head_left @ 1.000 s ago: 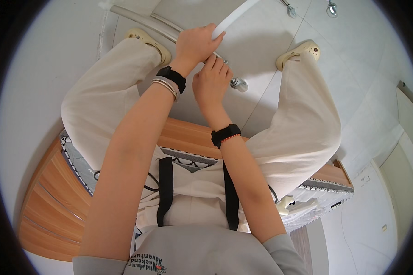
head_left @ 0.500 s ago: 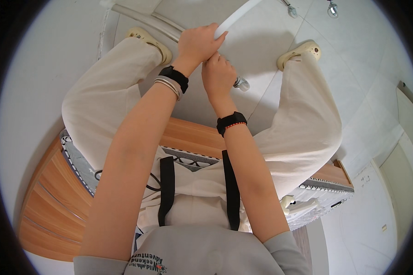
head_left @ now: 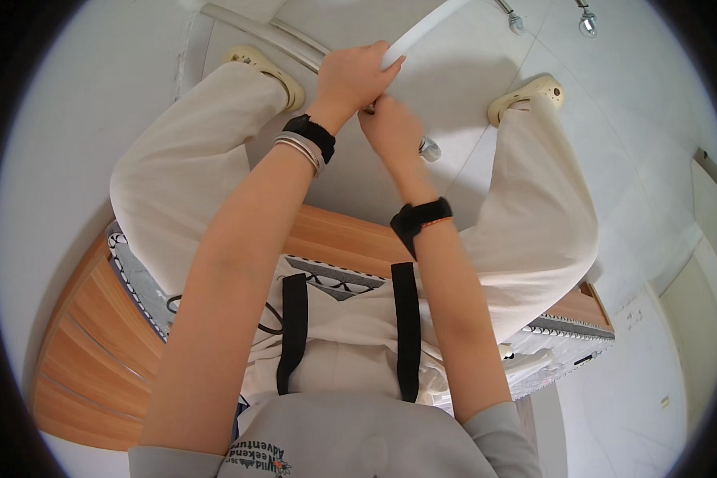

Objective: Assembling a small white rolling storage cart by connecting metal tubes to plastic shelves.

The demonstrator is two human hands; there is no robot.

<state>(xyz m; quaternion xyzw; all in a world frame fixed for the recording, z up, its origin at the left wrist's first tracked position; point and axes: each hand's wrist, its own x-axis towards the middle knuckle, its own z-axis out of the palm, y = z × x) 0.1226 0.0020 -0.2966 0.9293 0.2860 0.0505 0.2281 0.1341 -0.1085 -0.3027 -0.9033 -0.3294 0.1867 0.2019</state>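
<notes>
My left hand (head_left: 357,78) is closed around a white curved tube (head_left: 422,30), which runs from the hand up past the top edge. Just below and to the right, my right hand (head_left: 393,131) is closed, slightly blurred. From its outer side sticks a small fitting (head_left: 430,149) with a shiny metal part and a clear rounded end, like a caster. A bit of metal shows between the two hands. The tube's lower end is hidden by my fingers, so I cannot tell whether the fitting touches it.
Two similar fittings with metal stems and clear ends, one (head_left: 516,22) beside the other (head_left: 587,24), lie on the tiled floor (head_left: 613,103). Pale metal tubes (head_left: 255,33) lie by my left shoe (head_left: 275,76). I sit on a wooden bench (head_left: 95,350) with a patterned grey cover.
My right hand has turned and moved slightly down and right, opening a small gap below my left hand. Both hands keep their hold, and the view has shifted a little.
</notes>
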